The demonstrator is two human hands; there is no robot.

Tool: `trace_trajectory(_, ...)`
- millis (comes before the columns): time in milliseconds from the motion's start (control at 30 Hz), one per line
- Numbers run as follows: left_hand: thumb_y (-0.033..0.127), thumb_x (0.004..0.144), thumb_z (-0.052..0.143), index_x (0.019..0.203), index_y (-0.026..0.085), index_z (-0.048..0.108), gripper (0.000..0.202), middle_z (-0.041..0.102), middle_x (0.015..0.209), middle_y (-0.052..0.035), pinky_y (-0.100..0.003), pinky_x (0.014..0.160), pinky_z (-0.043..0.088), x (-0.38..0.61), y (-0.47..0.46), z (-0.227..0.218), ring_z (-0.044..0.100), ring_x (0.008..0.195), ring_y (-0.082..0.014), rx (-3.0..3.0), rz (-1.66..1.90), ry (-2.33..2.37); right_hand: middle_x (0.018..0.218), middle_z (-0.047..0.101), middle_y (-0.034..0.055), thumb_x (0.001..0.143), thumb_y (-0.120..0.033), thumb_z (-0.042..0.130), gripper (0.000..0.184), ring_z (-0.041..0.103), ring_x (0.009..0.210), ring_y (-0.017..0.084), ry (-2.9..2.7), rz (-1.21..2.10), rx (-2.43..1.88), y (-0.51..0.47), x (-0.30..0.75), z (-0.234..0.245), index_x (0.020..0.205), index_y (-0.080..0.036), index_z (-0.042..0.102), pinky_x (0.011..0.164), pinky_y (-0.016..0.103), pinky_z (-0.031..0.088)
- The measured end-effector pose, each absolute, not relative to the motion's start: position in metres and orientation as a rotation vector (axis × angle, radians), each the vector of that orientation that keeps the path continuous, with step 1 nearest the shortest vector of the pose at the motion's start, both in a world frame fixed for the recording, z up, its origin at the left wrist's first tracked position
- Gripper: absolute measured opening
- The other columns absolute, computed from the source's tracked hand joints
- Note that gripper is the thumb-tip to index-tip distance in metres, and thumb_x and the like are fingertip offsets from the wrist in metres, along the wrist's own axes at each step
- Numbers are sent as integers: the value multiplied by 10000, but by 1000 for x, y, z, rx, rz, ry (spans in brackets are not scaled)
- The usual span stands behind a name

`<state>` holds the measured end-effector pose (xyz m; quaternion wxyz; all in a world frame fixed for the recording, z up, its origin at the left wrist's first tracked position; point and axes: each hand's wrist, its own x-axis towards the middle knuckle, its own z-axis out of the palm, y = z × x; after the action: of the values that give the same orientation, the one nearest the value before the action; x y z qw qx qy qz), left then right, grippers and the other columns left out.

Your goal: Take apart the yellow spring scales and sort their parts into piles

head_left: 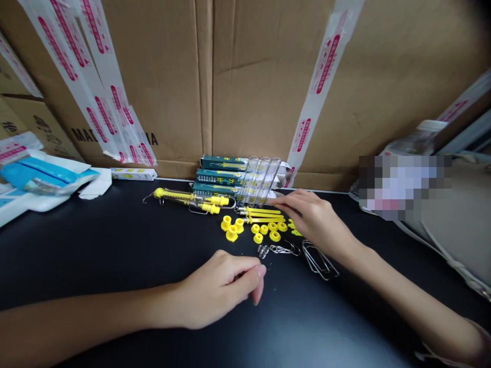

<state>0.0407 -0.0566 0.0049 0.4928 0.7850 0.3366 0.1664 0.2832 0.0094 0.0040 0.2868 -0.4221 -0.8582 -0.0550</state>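
Note:
On a black table (115, 255) lie parts of yellow spring scales. My left hand (220, 289) rests on the table in a loose fist, thumb and fingers curled together; what is in it, if anything, is hidden. A small metal spring (263, 250) lies just beyond its fingertips. My right hand (316, 220) reaches in from the right, fingers bent down over yellow rods (261, 214) and yellow caps and rings (251, 229). Clear tubes (263, 179) lean on green boxes (218, 176). Two assembled yellow scales (187, 198) lie to the left.
Wire hooks (316, 260) lie by my right wrist. Big taped cardboard boxes (249, 76) wall off the back. White and blue packaging (42, 179) sits at the left edge, a grey bag (452, 220) at the right.

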Motion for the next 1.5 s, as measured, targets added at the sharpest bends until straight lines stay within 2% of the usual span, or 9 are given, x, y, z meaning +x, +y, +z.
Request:
trace_trajectory(200, 309, 1029, 347, 668, 173, 547, 434, 442, 578, 65, -206, 543, 316, 41, -59, 7, 413, 530, -66, 1921, 465, 803, 995, 767, 87, 954, -201, 538, 216, 686, 909, 248, -2341, -77, -1164, 10, 306, 7, 1028, -165, 737, 820, 409, 554)
trace_trajectory(367, 274, 1016, 371, 707, 183, 538, 362, 490, 622, 54, -212, 560, 359, 28, -57, 6, 457, 558, -78, 2092, 894, 928, 977, 766, 72, 959, -236, 544, 206, 684, 908, 240, -2234, -83, -1200, -4, 309, 7, 1006, -190, 740, 817, 396, 547)
trace_trajectory(467, 234, 981, 453, 841, 193, 580, 194, 569, 742, 34, -213, 578, 407, 15, -45, 3, 512, 617, -91, 2260, 1107, 993, 943, 764, 64, 950, -231, 559, 184, 697, 858, 216, -2150, -43, -1199, -14, 311, 1, 998, -192, 732, 760, 345, 562)
trace_trajectory(533, 199, 956, 500, 995, 198, 608, 114, 599, 860, 8, -226, 663, 464, 8, -34, 0, 557, 716, -110, 2416, 1182, 1005, 930, 763, 55, 942, -223, 570, 172, 707, 836, 201, -2145, 4, -1184, -19, 312, -3, 999, -198, 731, 735, 313, 570)
trace_trajectory(700, 271, 955, 553, 1323, 248, 511, 372, 558, 1297, -66, -418, 1088, 411, 8, -17, -4, 500, 1239, -221, 2657, 956, 1049, 960, 753, 47, 946, -199, 560, 183, 712, 866, 191, -2160, 93, -1126, -24, 306, -4, 1019, -221, 726, 770, 299, 578)
trace_trajectory(900, 348, 988, 504, 1491, 262, 299, 549, 383, 1531, -75, -461, 1184, 317, 14, -17, -11, 351, 1416, -229, 2761, 686, 1048, 994, 726, 67, 959, -155, 546, 190, 678, 913, 199, -2173, 194, -1009, -40, 277, -2, 1064, -210, 695, 806, 332, 570)
trace_trajectory(1033, 321, 1016, 444, 1484, 241, 325, 489, 375, 1549, -65, -455, 1194, 299, 16, -14, -13, 308, 1446, -216, 2837, 609, 1003, 1024, 724, 72, 963, -135, 532, 211, 666, 924, 215, -2211, 153, -957, -48, 264, 0, 1093, -215, 678, 842, 383, 560)
trace_trajectory(1233, 262, 1034, 388, 1424, 196, 423, 398, 514, 1445, -62, -409, 1175, 352, 15, -15, -12, 421, 1373, -180, 2812, 631, 953, 961, 721, 70, 955, -141, 558, 159, 662, 873, 198, -2122, 109, -976, -47, 273, 0, 1041, -195, 681, 777, 336, 563)
trace_trajectory(1500, 251, 1030, 397, 1409, 219, 448, 383, 552, 1396, -69, -427, 1124, 427, -2, -22, -11, 487, 1308, -198, 2735, 680, 1026, 954, 724, 74, 958, -185, 560, 145, 673, 851, 210, -2143, 59, -1071, -40, 289, -2, 1019, -209, 688, 745, 348, 569)
